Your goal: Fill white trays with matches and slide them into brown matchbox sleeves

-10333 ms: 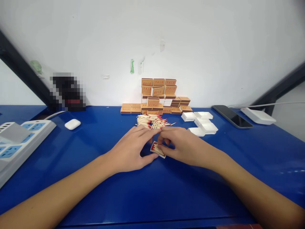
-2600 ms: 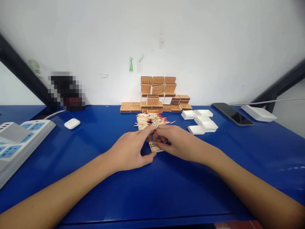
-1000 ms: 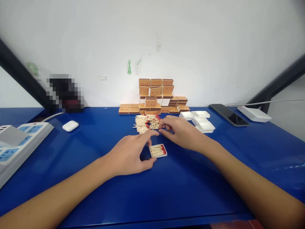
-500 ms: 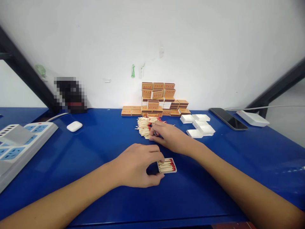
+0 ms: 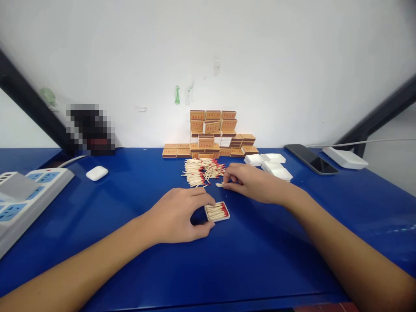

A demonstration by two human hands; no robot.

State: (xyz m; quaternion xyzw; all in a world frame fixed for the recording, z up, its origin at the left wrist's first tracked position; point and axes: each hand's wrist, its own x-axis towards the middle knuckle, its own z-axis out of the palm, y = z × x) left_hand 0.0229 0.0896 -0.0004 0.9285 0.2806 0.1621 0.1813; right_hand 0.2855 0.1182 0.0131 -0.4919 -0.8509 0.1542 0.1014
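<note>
At a blue surface (image 5: 136, 268) below a white wall (image 5: 292, 65), the left hand (image 5: 180, 215) grips a filled match tray (image 5: 217, 212). The right hand (image 5: 258, 184) pinches matches (image 5: 220, 185) beside the loose pile (image 5: 201, 171).

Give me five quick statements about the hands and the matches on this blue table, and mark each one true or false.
1. The left hand grips the tray. True.
2. The tray is empty. False: red-headed matches fill it.
3. The right hand rests on the phone. False: it pinches a few sticks beside the loose match pile; the phone lies apart, farther right.
4. Matchboxes are stacked against the wall. True.
5. The earbud case lies left of the pile. True.
</note>
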